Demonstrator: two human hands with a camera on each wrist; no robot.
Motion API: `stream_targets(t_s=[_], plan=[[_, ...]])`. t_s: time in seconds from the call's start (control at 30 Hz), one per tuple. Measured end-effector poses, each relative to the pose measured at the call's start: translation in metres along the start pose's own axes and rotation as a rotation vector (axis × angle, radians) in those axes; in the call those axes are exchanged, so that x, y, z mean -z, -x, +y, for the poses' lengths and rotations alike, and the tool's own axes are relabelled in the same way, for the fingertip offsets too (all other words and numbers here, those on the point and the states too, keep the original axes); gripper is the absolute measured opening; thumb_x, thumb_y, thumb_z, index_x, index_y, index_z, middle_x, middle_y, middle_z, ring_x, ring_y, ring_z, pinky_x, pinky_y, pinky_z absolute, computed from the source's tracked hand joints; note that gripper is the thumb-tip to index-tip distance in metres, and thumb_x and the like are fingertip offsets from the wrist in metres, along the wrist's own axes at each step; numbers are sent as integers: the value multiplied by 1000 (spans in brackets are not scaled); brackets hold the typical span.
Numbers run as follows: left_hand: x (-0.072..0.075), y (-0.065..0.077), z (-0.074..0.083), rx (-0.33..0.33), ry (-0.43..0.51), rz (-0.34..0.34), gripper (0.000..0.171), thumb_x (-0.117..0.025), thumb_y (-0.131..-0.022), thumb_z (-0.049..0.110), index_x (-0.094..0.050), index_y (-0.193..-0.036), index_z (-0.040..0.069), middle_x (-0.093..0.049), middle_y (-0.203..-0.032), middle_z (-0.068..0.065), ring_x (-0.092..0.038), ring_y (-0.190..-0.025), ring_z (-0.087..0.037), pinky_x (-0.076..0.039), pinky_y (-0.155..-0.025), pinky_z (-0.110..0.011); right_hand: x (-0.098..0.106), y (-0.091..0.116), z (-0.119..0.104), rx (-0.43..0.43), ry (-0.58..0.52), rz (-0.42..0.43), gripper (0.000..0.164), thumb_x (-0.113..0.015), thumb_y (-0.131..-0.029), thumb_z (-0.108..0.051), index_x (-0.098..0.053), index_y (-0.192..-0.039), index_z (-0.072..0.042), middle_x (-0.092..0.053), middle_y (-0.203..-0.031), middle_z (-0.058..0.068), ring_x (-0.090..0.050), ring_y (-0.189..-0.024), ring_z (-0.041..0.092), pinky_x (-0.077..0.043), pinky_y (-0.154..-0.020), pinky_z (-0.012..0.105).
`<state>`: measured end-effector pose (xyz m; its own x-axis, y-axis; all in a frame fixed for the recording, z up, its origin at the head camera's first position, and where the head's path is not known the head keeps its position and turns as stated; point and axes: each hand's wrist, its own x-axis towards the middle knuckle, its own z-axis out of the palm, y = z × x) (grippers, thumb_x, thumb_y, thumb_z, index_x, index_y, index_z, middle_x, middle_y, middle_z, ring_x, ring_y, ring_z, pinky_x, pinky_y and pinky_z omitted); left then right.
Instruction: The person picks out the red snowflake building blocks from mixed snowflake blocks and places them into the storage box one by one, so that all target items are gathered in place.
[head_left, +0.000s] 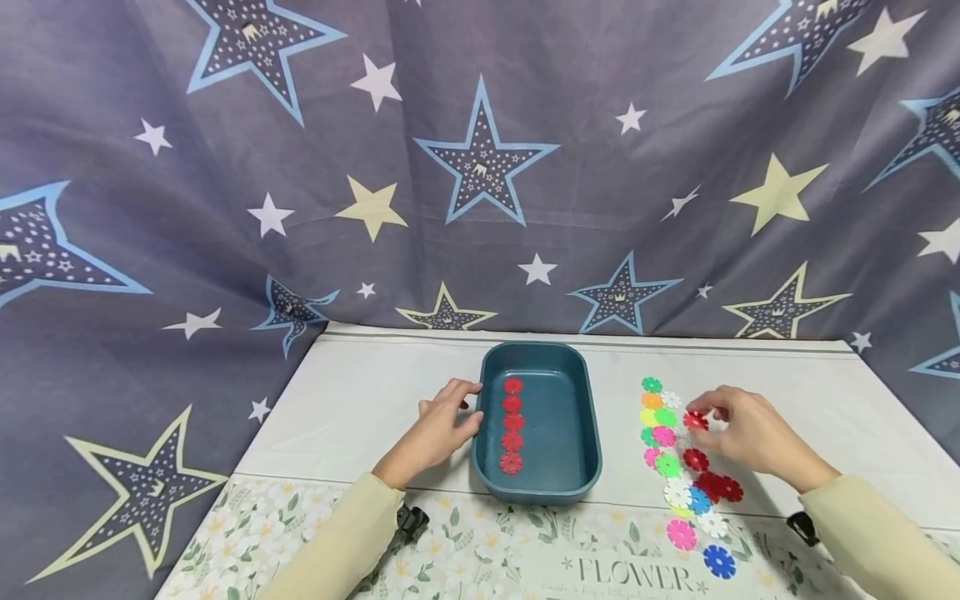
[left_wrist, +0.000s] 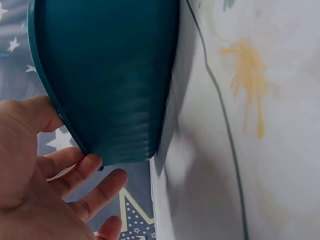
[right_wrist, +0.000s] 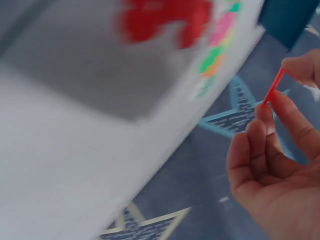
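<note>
A deep teal plastic basin (head_left: 538,492) stands in the middle of the table, a column of several red notched plastic discs (head_left: 512,422) lying along its left side. My left hand (head_left: 442,423) touches the basin's left rim with spread thumb and fingers; the left wrist view shows the fingertips (left_wrist: 92,161) against that rim. To the right of the basin, my right hand (head_left: 750,429) pinches a red plastic disc (right_wrist: 274,86) edge-on between thumb and fingers. Below that hand lie more red discs (head_left: 696,459), some overlapping.
Notched discs in mixed colours form an uneven column right of the basin, from a green disc (head_left: 652,384) at the back to a dark blue disc (head_left: 719,562) in front. A star-patterned curtain (head_left: 480,275) hangs behind the table. A floral cloth (head_left: 480,542) covers the front.
</note>
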<state>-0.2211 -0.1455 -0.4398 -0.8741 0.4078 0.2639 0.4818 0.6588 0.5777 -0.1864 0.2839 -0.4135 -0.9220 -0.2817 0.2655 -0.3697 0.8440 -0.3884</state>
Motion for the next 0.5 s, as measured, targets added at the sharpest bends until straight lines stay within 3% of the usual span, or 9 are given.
stream_targets(t_s=[0.17,0.33,0.5], plan=[[1,0,0,2,8,-9,39,-60,-93,17,-52,-129,4,-52,-125,-6,-56,-101,-23,-25,-78,-45,-7,-24,-32,134,-28,24,29,-83,-67,-14,-72,-93,-9,-61,-86,-2,-54,-77,19,-45,-67,39],[1,0,0,-7,3,-4,38,-60,-93,17,-53,-128,4,-53,-124,-6,-56,-100,-24,-26,-77,-44,-24,-53,-61,259,-74,13,28,-82,-67,-14,-72,-93,-12,-62,-87,-4,-56,-80,18,-46,-68,37],[0,-1,-1,-11,-11,1,38,-60,-93,17,-54,-128,4,-53,-124,-5,-56,-99,-22,-26,-76,-43,-44,-81,-88,348,-141,-52,25,-78,-69,-15,-73,-94,-15,-61,-88,-7,-53,-79,15,-44,-69,32]])
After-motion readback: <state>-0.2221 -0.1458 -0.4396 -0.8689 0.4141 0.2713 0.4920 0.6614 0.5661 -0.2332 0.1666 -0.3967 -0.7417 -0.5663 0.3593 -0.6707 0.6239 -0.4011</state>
